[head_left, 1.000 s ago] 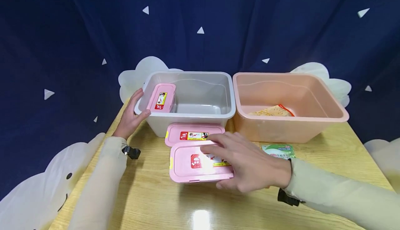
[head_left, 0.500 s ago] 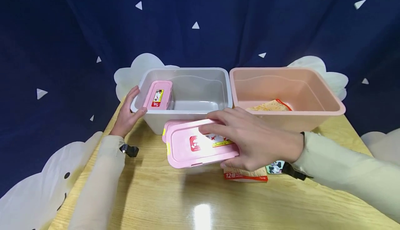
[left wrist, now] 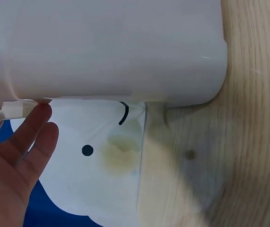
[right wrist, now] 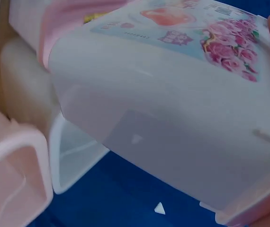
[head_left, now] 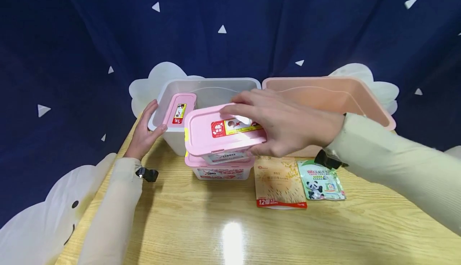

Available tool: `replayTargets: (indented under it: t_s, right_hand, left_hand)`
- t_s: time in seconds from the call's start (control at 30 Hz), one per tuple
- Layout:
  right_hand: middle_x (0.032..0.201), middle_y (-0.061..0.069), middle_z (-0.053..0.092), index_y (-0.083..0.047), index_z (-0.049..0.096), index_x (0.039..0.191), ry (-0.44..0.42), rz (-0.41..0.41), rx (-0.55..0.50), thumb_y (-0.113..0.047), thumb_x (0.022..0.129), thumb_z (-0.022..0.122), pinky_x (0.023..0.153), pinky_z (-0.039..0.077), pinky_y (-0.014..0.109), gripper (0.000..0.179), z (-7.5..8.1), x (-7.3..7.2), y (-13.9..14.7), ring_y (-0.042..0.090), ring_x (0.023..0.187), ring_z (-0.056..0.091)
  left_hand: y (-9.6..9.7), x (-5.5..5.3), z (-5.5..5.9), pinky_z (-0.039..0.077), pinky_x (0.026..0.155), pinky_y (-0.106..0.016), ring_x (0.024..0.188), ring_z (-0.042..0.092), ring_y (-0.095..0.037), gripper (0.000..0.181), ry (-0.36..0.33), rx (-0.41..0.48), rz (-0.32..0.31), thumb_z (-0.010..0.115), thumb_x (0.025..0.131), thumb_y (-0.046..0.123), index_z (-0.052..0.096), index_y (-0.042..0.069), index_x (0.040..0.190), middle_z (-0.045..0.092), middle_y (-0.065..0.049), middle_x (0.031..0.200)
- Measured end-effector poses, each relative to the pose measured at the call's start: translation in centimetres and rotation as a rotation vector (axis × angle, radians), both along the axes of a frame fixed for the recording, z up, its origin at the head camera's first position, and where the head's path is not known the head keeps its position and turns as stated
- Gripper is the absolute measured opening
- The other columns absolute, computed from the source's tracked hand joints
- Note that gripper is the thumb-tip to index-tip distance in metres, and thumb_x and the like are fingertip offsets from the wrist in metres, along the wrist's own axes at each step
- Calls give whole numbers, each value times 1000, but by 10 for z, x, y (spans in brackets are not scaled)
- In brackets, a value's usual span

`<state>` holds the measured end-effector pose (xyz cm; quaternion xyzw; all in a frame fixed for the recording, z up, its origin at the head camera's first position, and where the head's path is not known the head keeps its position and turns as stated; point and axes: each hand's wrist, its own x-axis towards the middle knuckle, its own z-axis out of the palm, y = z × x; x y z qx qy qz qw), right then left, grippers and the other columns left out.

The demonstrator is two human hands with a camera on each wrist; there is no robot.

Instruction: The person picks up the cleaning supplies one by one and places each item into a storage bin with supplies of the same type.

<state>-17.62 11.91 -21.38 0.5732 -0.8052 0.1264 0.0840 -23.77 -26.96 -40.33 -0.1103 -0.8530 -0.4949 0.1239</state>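
Observation:
My right hand (head_left: 273, 123) grips a pink-lidded OMO laundry box (head_left: 201, 131) by its right end and holds it in the air, tilted. Its white body and flower label (right wrist: 229, 52) show close up in the right wrist view. Below it, a second pink-lidded box (head_left: 221, 173) stands on the table before the grey bin (head_left: 169, 136). My left hand (head_left: 143, 135) rests against that bin's left front corner with fingers extended, touching the bin under its rim in the left wrist view (left wrist: 28, 146). Inside the bin, at its left, stands another pink-lidded box (head_left: 180, 109).
A pink bin (head_left: 331, 81) stands right of the grey one, partly hidden by my right arm. A beige packet (head_left: 281, 183) and a green-white panda packet (head_left: 320, 181) lie on the wooden table (head_left: 173, 225). Behind hangs a dark blue curtain (head_left: 252, 25).
My right hand has lifted the box up and away towards the grey bin, uncovering the second box's front and the two packets. The left hand stays at the bin's corner.

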Motion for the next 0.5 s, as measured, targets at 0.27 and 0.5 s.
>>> replayTargets:
  t_s: [0.27, 0.5]
  right_hand:
    - [135, 11, 55, -17, 56, 136, 0, -87, 66, -34, 75, 78, 95, 40, 44, 67, 23, -19, -10, 26, 113, 53]
    - [141, 11, 52, -18, 55, 137, -69, -184, 119, -30, 76, 77, 100, 37, 50, 66, 34, -37, -15, 29, 121, 50]
  left_hand:
    - [-7, 8, -5, 15, 120, -67, 154, 18, -31, 81, 22, 28, 14, 66, 85, 16, 28, 15, 157, 20, -3, 167]
    - [-10, 12, -5, 12, 123, -63, 153, 18, -31, 79, 53, 25, 18, 66, 86, 20, 30, 13, 156, 21, -3, 166]
